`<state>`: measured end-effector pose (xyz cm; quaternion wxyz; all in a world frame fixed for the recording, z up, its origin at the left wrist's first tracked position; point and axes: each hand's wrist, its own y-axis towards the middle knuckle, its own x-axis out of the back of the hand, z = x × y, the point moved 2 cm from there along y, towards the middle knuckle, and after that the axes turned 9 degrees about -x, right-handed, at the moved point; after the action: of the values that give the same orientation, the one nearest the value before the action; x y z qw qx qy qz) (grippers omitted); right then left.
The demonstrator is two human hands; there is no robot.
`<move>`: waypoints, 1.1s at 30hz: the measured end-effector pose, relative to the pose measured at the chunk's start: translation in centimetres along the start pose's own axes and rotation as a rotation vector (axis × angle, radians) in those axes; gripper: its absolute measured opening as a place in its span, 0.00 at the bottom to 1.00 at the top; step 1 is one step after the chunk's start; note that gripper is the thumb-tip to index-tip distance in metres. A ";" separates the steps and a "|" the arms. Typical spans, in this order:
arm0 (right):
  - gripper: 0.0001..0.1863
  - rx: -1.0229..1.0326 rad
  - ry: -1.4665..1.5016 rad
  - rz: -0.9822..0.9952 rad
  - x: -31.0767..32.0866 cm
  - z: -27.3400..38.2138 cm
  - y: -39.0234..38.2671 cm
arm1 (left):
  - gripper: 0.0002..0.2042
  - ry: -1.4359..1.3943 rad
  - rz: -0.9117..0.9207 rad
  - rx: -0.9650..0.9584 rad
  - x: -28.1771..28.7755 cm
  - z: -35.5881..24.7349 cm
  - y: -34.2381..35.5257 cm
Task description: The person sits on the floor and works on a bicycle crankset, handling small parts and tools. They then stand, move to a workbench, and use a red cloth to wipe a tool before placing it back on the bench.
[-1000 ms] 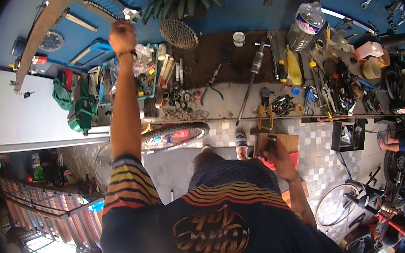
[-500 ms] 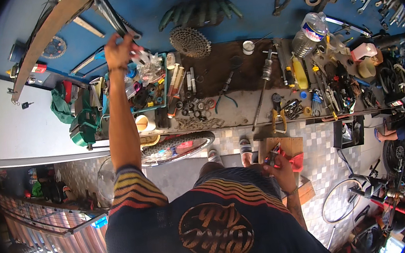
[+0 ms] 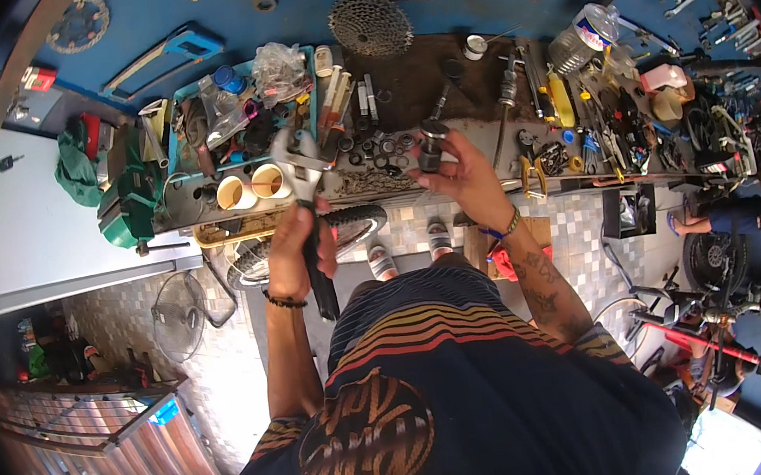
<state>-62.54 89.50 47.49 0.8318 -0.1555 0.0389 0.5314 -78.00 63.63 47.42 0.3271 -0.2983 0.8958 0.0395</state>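
Observation:
My left hand [image 3: 296, 246] grips the black handle of a large adjustable wrench [image 3: 301, 167], its silver jaws pointing up toward the workbench. My right hand [image 3: 459, 174] holds a small dark cylindrical part [image 3: 431, 144] just right of the wrench jaws, above the bench's front edge. Both hands are raised in front of my chest, a short gap between wrench head and part.
A cluttered workbench [image 3: 401, 78] carries a tray of parts [image 3: 238, 113], two cream cups [image 3: 250, 188], a cassette sprocket [image 3: 369, 23] and many tools. A bicycle tyre [image 3: 352, 227] lies under the bench. A floor fan [image 3: 180, 314] stands left; another person's leg [image 3: 722, 218] shows right.
My left hand came down from the blue wall board with the wrench. My right hand rose from low beside my hip and now holds the dark part at bench height.

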 end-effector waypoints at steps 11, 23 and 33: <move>0.31 0.035 -0.489 0.100 -8.1 3.4 -0.1 | 0.23 0.324 0.085 0.354 -0.3 -1.1 -3.9; 0.33 0.197 -0.915 0.273 -7.5 5.8 -3.4 | 0.20 0.207 0.409 0.363 -1.8 -1.3 -2.2; 0.30 0.373 -0.922 0.177 -1.5 5.9 -6.3 | 0.15 0.047 0.353 0.470 -5.3 6.0 1.6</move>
<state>-58.09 87.54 54.84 0.7278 0.2505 -0.2252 0.5973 -72.26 69.21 45.79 0.3542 -0.0546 0.9259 -0.1196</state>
